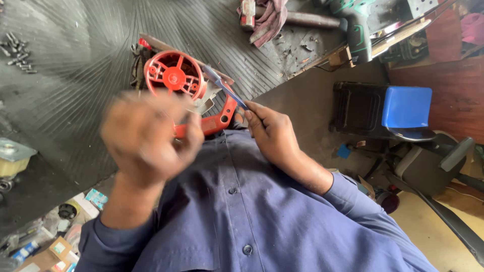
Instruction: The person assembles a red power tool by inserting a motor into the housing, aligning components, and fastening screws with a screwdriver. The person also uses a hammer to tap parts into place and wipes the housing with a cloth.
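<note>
A red plastic housing (174, 75) with a round spoked hub and a curved handle (218, 120) lies on the black ribbed mat (75, 100) in front of me. My right hand (272, 133) pinches a thin blue-handled tool (227, 88), whose tip reaches the housing's upper right edge. My left hand (146, 136) is blurred by motion, with its fingers curled in front of the housing's lower part. Whether it grips the housing is unclear. My blue shirt (242, 211) fills the bottom of the view.
Several loose screws (17, 50) lie at the mat's far left. A hammer with a rag (272, 17) and a green cordless drill (355, 30) sit at the top. A blue-seated chair (406, 108) stands right, and small boxes (50, 247) clutter the bottom left.
</note>
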`<state>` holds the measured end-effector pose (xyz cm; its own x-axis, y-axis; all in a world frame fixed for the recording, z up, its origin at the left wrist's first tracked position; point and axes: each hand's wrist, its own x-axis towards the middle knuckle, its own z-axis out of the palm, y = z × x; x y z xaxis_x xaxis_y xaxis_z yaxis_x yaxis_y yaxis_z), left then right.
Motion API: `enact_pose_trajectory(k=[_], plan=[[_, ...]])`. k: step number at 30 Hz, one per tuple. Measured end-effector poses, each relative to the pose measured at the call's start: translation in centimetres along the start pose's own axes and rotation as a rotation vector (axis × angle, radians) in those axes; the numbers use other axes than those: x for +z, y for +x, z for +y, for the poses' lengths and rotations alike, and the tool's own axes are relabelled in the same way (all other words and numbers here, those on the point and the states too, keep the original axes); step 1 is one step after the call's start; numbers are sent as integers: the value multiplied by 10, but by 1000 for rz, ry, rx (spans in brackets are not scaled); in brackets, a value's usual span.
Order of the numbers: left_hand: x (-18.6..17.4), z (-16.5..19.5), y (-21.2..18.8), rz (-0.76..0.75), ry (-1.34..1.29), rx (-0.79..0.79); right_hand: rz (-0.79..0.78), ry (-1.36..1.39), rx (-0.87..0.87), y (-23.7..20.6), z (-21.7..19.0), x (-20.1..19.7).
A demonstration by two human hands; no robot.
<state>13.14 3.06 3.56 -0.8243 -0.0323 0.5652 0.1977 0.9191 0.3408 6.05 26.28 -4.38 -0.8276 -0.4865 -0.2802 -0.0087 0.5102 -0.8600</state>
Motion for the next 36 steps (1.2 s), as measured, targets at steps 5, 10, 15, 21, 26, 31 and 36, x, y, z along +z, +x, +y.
enact_pose_trajectory(k=[5,10,15,21,26,31,36], plan=[[18,-35,9,-113,27,2,-34,-329,-119,-4,-7,4],[33,-41,6,-160,-167,-81,-88,-181,-30,4,-11,6],[39,-40,-3,-133,-252,-163,-91,-96,-45,10,-9,8],[41,-41,-9,-128,-287,-197,-44,-174,-99,15,-11,5],[42,-43,-9,-125,-281,-184,107,-422,-351,17,-8,8],[42,-42,-7,-119,-282,-188,103,-660,-480,20,-1,19],[41,-37,-6,-110,-262,-222,8,-744,-417,8,-3,14]])
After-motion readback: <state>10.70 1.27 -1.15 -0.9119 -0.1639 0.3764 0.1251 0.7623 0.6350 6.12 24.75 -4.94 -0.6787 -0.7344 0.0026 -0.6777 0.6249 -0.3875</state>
